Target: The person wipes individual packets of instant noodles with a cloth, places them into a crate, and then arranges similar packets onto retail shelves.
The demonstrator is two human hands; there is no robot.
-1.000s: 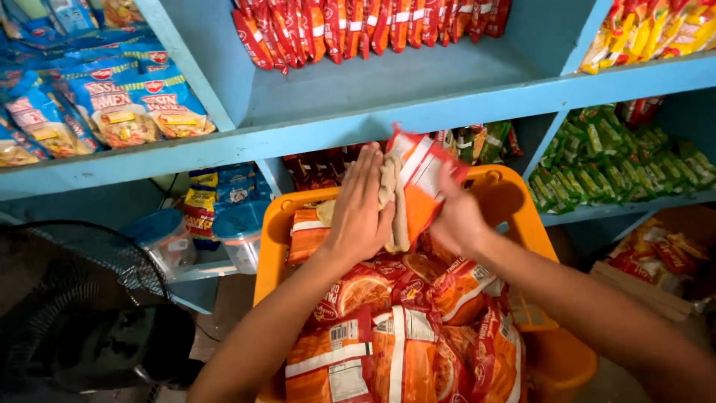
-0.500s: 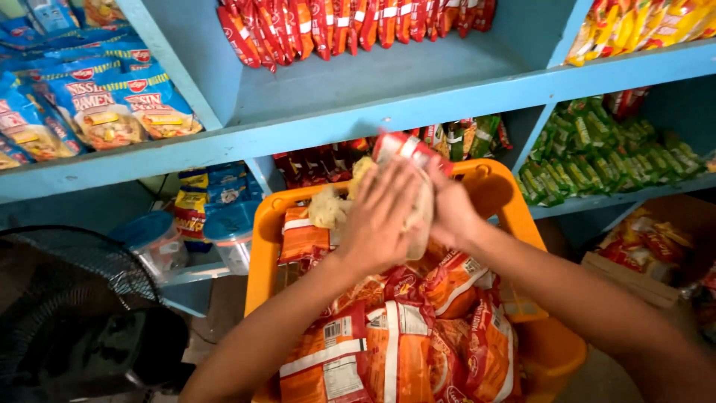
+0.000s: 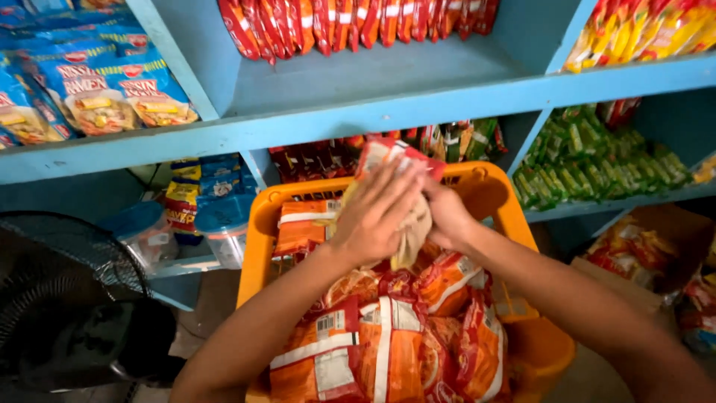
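Our left hand [image 3: 377, 216] and right hand [image 3: 447, 216] cover most of the orange packet [image 3: 391, 153] pressed between them. The yellow basket [image 3: 477, 186] runs off the bottom edge.

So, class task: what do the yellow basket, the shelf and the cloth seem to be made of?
Basket: likely moulded plastic, smooth with a slight sheen and slotted wall. Shelf: probably painted wood, flat matt blue boards. Cloth: soft beige fabric, crumpled in folds under the left hand.

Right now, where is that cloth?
In the head view the beige cloth sits centre frame, pressed between the left hand and right hand, above the orange basket.
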